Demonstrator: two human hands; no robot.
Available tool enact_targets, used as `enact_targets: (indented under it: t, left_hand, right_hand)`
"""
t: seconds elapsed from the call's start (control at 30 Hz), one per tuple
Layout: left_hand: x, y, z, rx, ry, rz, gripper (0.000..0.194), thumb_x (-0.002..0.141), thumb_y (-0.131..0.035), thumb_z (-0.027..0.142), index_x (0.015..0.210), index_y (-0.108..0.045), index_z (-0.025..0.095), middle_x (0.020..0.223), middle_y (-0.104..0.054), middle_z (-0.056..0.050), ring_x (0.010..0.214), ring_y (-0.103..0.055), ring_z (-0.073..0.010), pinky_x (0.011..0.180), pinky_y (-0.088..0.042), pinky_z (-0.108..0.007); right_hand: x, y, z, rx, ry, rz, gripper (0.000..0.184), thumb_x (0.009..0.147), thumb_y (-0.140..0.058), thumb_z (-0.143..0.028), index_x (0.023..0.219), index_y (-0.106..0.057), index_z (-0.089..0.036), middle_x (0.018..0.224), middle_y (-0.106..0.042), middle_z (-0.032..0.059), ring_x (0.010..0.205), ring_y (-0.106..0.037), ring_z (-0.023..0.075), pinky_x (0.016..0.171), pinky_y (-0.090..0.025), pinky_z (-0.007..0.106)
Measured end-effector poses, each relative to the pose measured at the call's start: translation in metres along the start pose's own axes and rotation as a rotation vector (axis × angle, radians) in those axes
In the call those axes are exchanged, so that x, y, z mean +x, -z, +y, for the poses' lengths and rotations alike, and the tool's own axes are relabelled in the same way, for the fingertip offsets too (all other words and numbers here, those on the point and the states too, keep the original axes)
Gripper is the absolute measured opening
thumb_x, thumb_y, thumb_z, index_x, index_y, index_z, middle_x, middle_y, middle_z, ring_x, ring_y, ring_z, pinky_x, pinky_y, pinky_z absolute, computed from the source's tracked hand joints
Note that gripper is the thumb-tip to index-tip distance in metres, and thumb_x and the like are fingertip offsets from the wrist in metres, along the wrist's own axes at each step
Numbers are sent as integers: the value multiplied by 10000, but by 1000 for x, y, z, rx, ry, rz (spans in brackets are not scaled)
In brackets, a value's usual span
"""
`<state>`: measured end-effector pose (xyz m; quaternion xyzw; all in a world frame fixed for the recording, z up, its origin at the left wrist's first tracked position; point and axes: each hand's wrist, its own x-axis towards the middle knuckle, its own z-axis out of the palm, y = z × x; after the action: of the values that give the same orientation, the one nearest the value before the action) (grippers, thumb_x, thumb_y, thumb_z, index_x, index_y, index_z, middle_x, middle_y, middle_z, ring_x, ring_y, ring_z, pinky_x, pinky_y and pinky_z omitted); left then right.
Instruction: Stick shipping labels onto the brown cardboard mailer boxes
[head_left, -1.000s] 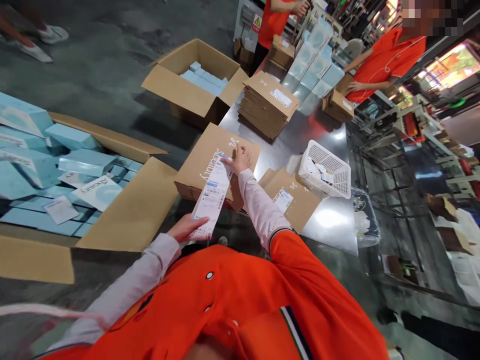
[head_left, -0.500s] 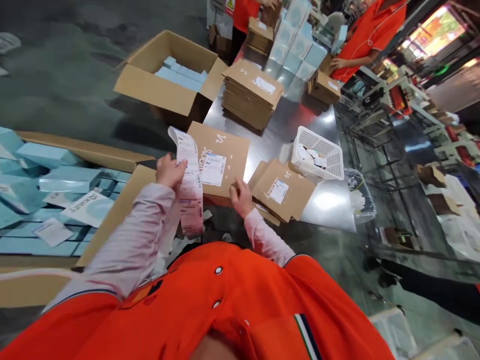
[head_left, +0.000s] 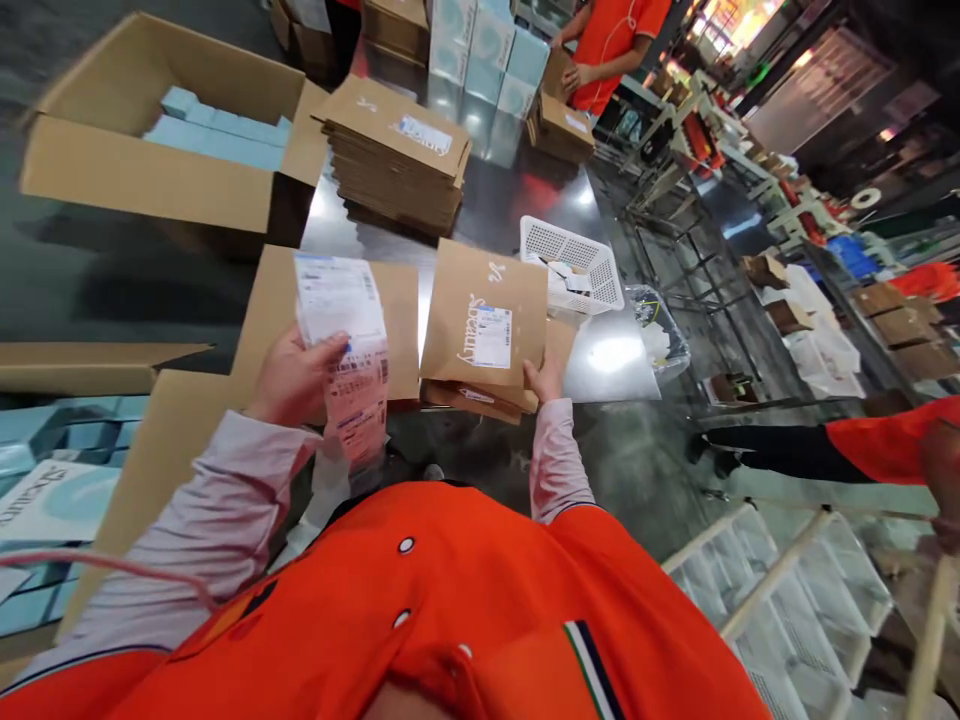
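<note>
A strip of printed shipping labels [head_left: 352, 330] hangs down from my left hand [head_left: 294, 378], pinched between thumb and fingers. My right hand [head_left: 547, 375] grips the lower right corner of a flat brown cardboard mailer [head_left: 454, 300], thumb on top. White writing and a stuck-on label [head_left: 493, 338] show on its face. Beneath it lie a few more labelled mailers [head_left: 487, 398], partly hidden. To the left, behind the strip, lies plain flat cardboard [head_left: 401, 330] with no label visible.
The steel table [head_left: 611, 345] carries a tall stack of flat mailers [head_left: 397, 165] and a white basket [head_left: 574, 262] with small papers. Open cartons [head_left: 142, 190] of light-blue boxes stand left. Across the table a co-worker in orange [head_left: 607, 45] handles cardboard. Another person [head_left: 885, 440] is at right.
The labelled mailer has gone from the left cardboard to the pile on the right, with my right hand on it. My left hand keeps the label strip. The view has shifted right.
</note>
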<state>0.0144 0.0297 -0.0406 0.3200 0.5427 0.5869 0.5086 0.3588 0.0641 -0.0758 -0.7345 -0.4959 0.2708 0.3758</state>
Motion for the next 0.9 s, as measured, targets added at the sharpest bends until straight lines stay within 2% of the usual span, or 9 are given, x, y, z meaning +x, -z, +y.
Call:
enact_targets:
  t: [0.1,0.17,0.2,0.27,0.37,0.43,0.53,0.73,0.9]
  left_hand:
    - [-27,-5,-9,26,2,-133,656,587,-907,391,1144,-675,137,1129,-729,-101,930,-674,-206,795,-572,-273]
    - [-40,-3,-13,103,56,-259,666,556,-915,474,1091,-698,141,1090,-740,-111,919,-683,-233,785,-578,-293]
    - [-44,0,-14,146,87,-309,670,534,-916,507,1057,-713,142,1056,-746,-114,912,-687,-249,786,-580,-310]
    - [-48,8,-13,196,108,-333,670,491,-920,537,1000,-733,144,996,-751,-115,911,-690,-276,796,-576,-334]
    - [-48,22,-12,151,33,-159,637,477,-911,553,936,-738,146,949,-747,-99,883,-684,-253,801,-554,-316]
    - [-47,29,-15,107,23,-22,610,450,-903,579,827,-722,136,841,-726,-74,763,-655,-206,727,-529,-290]
    - [-51,32,-25,96,37,79,566,462,-868,616,667,-656,133,660,-634,-31,614,-553,-146,600,-444,-254]
    - [-54,31,-43,252,-92,357,527,618,-737,571,473,-409,185,486,-372,32,511,-321,-91,497,-264,-236]
    - [-41,41,-54,284,-115,397,556,669,-725,564,478,-354,197,480,-333,39,500,-308,-93,489,-255,-240]
  right_hand:
    - [-23,-31,-25,35,76,-313,742,744,-801,-415,1357,-549,-82,1297,-628,212,1123,-650,274,960,-551,398]
    - [-52,-71,-47,285,197,-635,709,723,-811,-485,1304,-596,-138,1208,-692,137,1038,-683,242,915,-579,377]
    - [-67,-89,-57,421,232,-695,664,742,-782,-536,1262,-620,-155,1175,-709,111,1024,-688,232,916,-582,374]
    - [-95,-116,-70,589,237,-693,592,773,-716,-623,1135,-669,-157,1104,-735,93,997,-695,222,926,-580,375]
    - [-116,-132,-79,525,209,-796,552,708,-767,-631,969,-710,-148,986,-758,78,909,-707,222,892,-592,377]
    - [-112,-133,-85,449,222,-881,541,670,-833,-547,1025,-721,-155,1001,-762,61,914,-710,218,881,-595,364]
    - [-96,-136,-104,348,320,-803,488,736,-820,-411,1152,-723,-175,1048,-758,51,940,-706,206,885,-582,334]
    - [-82,-143,-136,22,572,-770,234,817,-761,-379,955,-803,-196,934,-774,51,883,-706,233,856,-565,352]
    - [-89,-152,-134,27,602,-761,216,846,-739,-412,910,-812,-219,952,-769,55,903,-708,235,895,-559,367]
